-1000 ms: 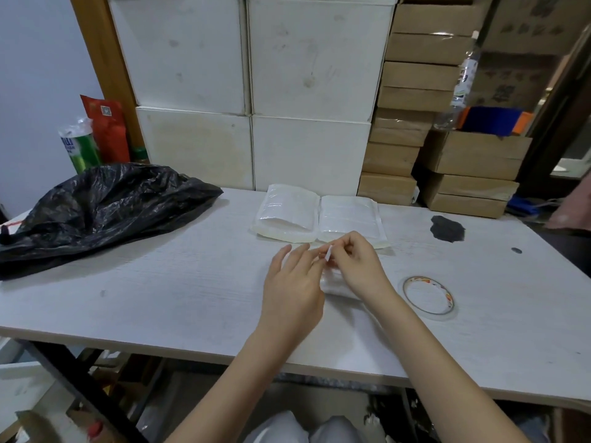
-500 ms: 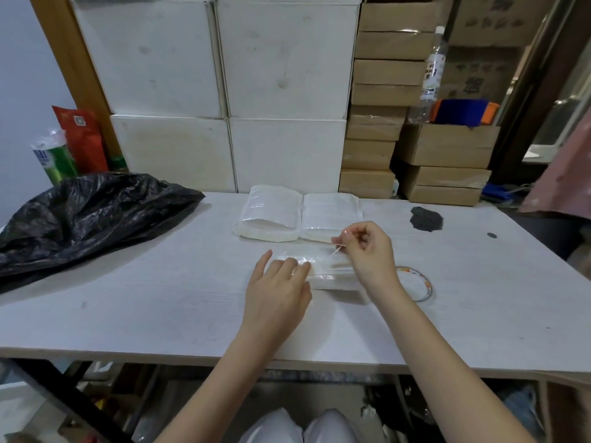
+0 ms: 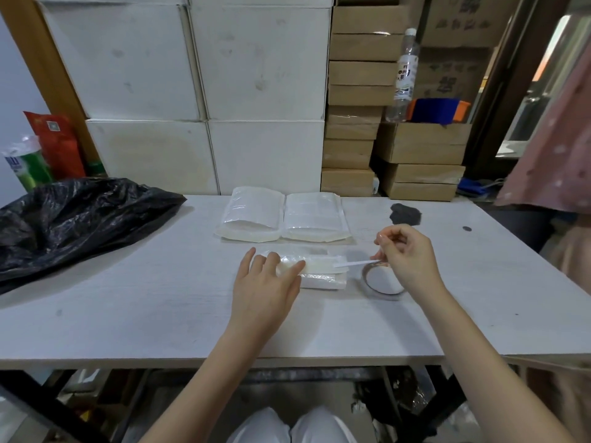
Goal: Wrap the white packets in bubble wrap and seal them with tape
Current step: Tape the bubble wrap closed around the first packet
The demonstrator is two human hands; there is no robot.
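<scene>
A white packet wrapped in bubble wrap (image 3: pixel 323 274) lies on the white table (image 3: pixel 128 314) in front of me. My left hand (image 3: pixel 267 284) rests flat on its left end, fingers spread. My right hand (image 3: pixel 407 255) is pinched on a thin white strip (image 3: pixel 355 264) that runs from the bundle's right end to my fingertips. The tape roll (image 3: pixel 382 279) lies flat on the table under my right hand. Two stacks of bubble wrap sheets (image 3: pixel 281 219) lie side by side just beyond the bundle.
A crumpled black plastic bag (image 3: pixel 70 219) covers the table's left side. White boxes (image 3: pixel 204 91) and brown cartons (image 3: pixel 358 123) are stacked behind the table. A dark smudge (image 3: pixel 404 214) marks the right part of the table. Pink fabric (image 3: pixel 556 148) hangs at the right edge.
My right hand has moved right, away from the bundle, drawing the white strip out sideways over the tape roll. My left hand has slid off the middle and now holds down the bundle's left end.
</scene>
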